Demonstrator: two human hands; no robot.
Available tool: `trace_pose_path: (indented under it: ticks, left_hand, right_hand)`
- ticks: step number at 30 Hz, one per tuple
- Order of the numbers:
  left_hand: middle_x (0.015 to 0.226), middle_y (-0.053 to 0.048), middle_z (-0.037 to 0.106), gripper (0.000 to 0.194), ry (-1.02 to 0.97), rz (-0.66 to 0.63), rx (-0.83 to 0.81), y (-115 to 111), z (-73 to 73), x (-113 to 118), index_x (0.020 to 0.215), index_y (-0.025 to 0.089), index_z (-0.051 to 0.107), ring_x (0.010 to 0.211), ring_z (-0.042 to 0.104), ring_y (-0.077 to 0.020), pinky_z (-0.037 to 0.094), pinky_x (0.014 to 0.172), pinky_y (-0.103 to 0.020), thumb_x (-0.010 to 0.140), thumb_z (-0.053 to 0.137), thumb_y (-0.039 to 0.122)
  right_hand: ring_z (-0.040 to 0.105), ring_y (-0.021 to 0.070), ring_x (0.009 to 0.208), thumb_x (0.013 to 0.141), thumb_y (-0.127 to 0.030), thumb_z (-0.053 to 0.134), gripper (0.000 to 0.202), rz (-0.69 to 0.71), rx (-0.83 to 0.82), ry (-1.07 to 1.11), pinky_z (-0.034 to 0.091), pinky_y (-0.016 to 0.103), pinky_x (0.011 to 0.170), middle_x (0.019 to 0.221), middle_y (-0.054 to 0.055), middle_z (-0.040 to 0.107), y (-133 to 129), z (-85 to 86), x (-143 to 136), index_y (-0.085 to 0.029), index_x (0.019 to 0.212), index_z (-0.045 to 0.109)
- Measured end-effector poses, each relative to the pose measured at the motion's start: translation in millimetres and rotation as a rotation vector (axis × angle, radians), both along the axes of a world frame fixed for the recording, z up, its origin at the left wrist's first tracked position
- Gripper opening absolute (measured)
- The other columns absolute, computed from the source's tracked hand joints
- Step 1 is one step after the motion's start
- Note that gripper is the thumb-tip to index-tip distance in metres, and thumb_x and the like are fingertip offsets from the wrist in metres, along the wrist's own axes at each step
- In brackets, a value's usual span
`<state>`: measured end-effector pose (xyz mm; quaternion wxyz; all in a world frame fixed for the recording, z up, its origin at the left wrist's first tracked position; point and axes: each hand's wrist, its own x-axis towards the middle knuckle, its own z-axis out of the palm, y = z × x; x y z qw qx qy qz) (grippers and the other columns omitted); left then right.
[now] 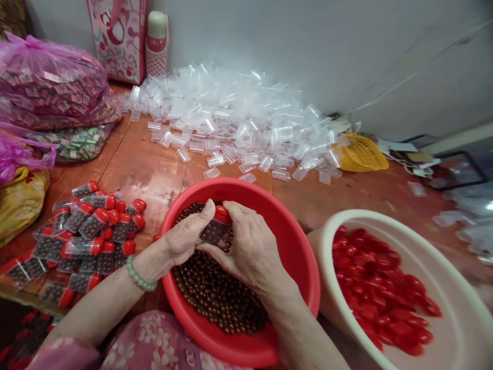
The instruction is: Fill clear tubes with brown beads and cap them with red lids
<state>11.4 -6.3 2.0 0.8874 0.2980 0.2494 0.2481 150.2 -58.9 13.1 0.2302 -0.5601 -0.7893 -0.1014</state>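
And here the left hand [184,235] and right hand [250,244] are pinching a red-capped container [213,234] in a shared grip above the red basin [298,246] — likely so stray brown beads [223,295] are landing back inside — red caps [375,288] sitting handily right of that basin.

The red basin [298,257] is showing smooth, glossy plastic; the brown beads [227,308] inside are gleaming with a polished finish; the held container [213,232] is presenting clear plastic beneath a shiny red top; the heaped empty containers [239,123] are catching light as transparent, smooth plastic; the red caps [385,288] are displaying a high gloss; the cream tub [328,246] is appearing smooth and softly lustrous; the tabletop [131,159] is resembling worn wood, its sheen patchy; the purple bag [54,56] is creasing as thin, translucent film; the floral garment [146,339] is reading as matt cloth.
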Motion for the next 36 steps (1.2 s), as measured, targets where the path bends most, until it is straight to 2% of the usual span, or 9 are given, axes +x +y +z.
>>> trace_pose_path:
  ticks: [3, 6, 11, 16, 20, 24, 27, 29, 36]
  left_hand:
    - [0.078, -0.006, 0.070, 0.059, 0.034, 0.028, 0.051, -1, -1.7, 0, 0.100, 0.012, 0.069, 0.076, 0.064, -0.0173, 0.050, 0.069, -0.029, 0.082, 0.056, 0.066]
    - [0.073, -0.005, 0.068, 0.062, 0.046, 0.000, 0.059, -1, -2.3, 0, 0.095, 0.011, 0.070, 0.074, 0.064, -0.0177, 0.051, 0.071, -0.031, 0.081, 0.054, 0.069]
    - [0.072, -0.005, 0.068, 0.066, 0.019, -0.032, 0.040, -1, -4.7, 1, 0.088, 0.011, 0.069, 0.074, 0.064, -0.0171, 0.051, 0.075, -0.032, 0.081, 0.048, 0.073]
    - [0.075, -0.005, 0.070, 0.060, 0.036, -0.004, 0.023, -3, -5.1, 0, 0.081, 0.011, 0.068, 0.079, 0.064, -0.0169, 0.049, 0.078, -0.030, 0.084, 0.049, 0.069]
    - [0.069, -0.004, 0.067, 0.057, 0.083, 0.011, -0.049, -2, -3.1, 0, 0.075, 0.011, 0.066, 0.069, 0.061, -0.0141, 0.048, 0.072, -0.029, 0.089, 0.046, 0.063]
    - [0.068, -0.001, 0.065, 0.041, 0.130, 0.125, -0.088, 0, -2.5, 3, 0.076, 0.012, 0.066, 0.067, 0.057, -0.0119, 0.047, 0.076, -0.028, 0.091, 0.052, 0.048]
    - [0.072, 0.000, 0.065, 0.030, 0.160, 0.217, -0.024, -1, -1.2, 5, 0.076, 0.014, 0.064, 0.073, 0.056, -0.0117, 0.044, 0.081, -0.027, 0.091, 0.052, 0.037]
    - [0.072, 0.002, 0.063, 0.024, 0.216, 0.264, 0.036, -2, -0.1, 6, 0.073, 0.015, 0.061, 0.074, 0.054, -0.0118, 0.043, 0.080, -0.026, 0.090, 0.051, 0.029]
    - [0.064, 0.003, 0.052, 0.025, 0.465, 0.290, 0.139, -7, -0.4, 9, 0.064, 0.018, 0.052, 0.065, 0.045, -0.0119, 0.037, 0.063, -0.024, 0.088, 0.044, 0.021]
  right_hand:
    - [0.064, 0.0316, 0.093, 0.082, -0.052, 0.061, 0.061, -0.014, 0.018, -0.059, 0.050, 0.043, 0.076, 0.104, 0.020, 0.068, 1, 0.5, -2, -0.008, 0.122, 0.046]
    - [0.064, 0.0283, 0.083, 0.080, -0.045, 0.061, 0.053, 0.000, 0.059, -0.088, 0.048, 0.040, 0.072, 0.093, 0.016, 0.069, 3, 1.4, -2, -0.009, 0.117, 0.048]
    - [0.060, 0.0243, 0.071, 0.077, -0.044, 0.063, 0.051, 0.038, 0.131, -0.120, 0.045, 0.038, 0.071, 0.081, 0.012, 0.066, 4, 2.3, -2, -0.008, 0.111, 0.050]
    - [0.058, 0.0228, 0.069, 0.078, -0.042, 0.061, 0.049, 0.053, 0.170, -0.107, 0.044, 0.039, 0.076, 0.076, 0.007, 0.064, 3, 1.7, -2, -0.013, 0.115, 0.047]
    - [0.059, 0.0231, 0.069, 0.079, -0.044, 0.059, 0.055, 0.071, 0.152, -0.088, 0.043, 0.040, 0.077, 0.079, 0.007, 0.065, 3, -4.5, -1, -0.014, 0.123, 0.043]
    - [0.062, 0.0263, 0.080, 0.082, -0.043, 0.059, 0.066, 0.068, 0.130, -0.098, 0.044, 0.038, 0.074, 0.092, 0.013, 0.067, 2, -11.6, -4, -0.012, 0.135, 0.036]
    - [0.063, 0.0279, 0.089, 0.083, -0.040, 0.060, 0.072, 0.080, 0.142, -0.100, 0.045, 0.038, 0.076, 0.102, 0.018, 0.067, 1, -13.6, -7, -0.009, 0.141, 0.032]
    - [0.063, 0.0277, 0.087, 0.082, -0.040, 0.061, 0.075, 0.089, 0.148, -0.100, 0.045, 0.039, 0.076, 0.103, 0.018, 0.068, 1, -14.1, -8, -0.007, 0.142, 0.032]
    - [0.066, 0.0259, 0.080, 0.081, -0.042, 0.061, 0.073, 0.108, 0.197, -0.097, 0.044, 0.043, 0.082, 0.097, 0.016, 0.072, 2, -19.4, -12, -0.009, 0.140, 0.035]
